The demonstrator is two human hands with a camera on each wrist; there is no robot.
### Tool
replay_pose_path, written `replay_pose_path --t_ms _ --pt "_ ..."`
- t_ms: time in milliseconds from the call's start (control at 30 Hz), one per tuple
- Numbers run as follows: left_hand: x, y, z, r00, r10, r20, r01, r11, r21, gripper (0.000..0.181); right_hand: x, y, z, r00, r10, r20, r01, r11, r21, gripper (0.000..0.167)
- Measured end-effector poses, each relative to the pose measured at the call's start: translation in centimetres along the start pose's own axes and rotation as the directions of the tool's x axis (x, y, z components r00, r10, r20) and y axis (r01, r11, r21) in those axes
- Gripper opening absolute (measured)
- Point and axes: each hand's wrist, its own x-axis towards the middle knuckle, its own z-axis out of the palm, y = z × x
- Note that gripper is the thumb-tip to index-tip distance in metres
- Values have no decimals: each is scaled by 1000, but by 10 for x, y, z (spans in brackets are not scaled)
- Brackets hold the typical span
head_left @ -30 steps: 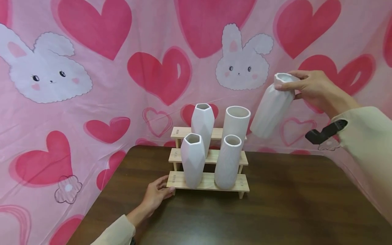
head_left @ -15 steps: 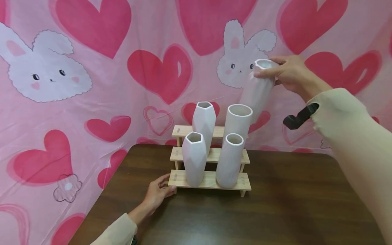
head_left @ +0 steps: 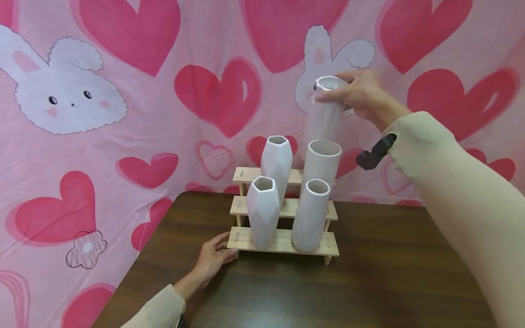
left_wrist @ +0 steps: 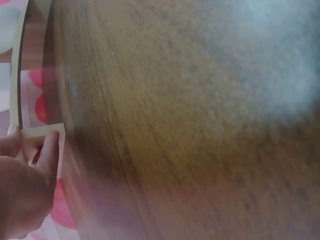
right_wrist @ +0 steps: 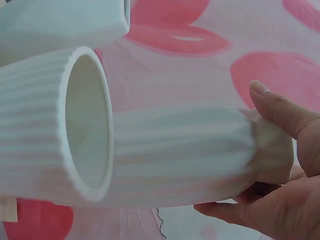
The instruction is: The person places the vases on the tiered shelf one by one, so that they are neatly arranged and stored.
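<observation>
My right hand [head_left: 362, 93] grips a white fluted vase [head_left: 325, 119] by its neck at the back right of a three-step wooden stand [head_left: 283, 240]. The vase is nearly upright. A wide ribbed vase [right_wrist: 42, 130] hides its base in the head view, so I cannot tell whether it touches the top step. On the bottom step stand a faceted vase [head_left: 263, 216] and a narrow round vase [head_left: 310, 221]; a taller faceted vase [head_left: 277, 159] is on the middle step. My left hand [head_left: 211, 258] pinches the bottom step's left end, its thumb on top.
The stand is on a dark brown wooden table [head_left: 393, 255]. Behind it hangs a pink cloth [head_left: 156, 114] printed with hearts and rabbits. The standing vases are close in front of the one my right hand holds.
My right hand has carried the fluted vase leftward, from beside the stand to behind the ribbed vase. It leaned before and is now nearly upright. My left hand stays on the stand.
</observation>
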Motion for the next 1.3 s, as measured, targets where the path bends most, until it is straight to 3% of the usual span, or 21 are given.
replay_pose_path --t_ms 433,767,967,1300 --pt "-5 2 -2 999 37 37 -37 999 -6 57 3 -3 34 998 15 56 -18 998 57 71" --pt "-5 -1 0 1000 12 10 -12 1000 2 55 7 1 62 994 52 95 -52 999 -3 68" --pt "-5 -1 2 1000 16 7 -16 1000 -9 56 13 5 70 991 90 100 -85 995 -53 78" --pt "-6 0 1 1000 15 1 -15 999 -29 55 15 10 82 986 77 146 -51 984 -173 77"
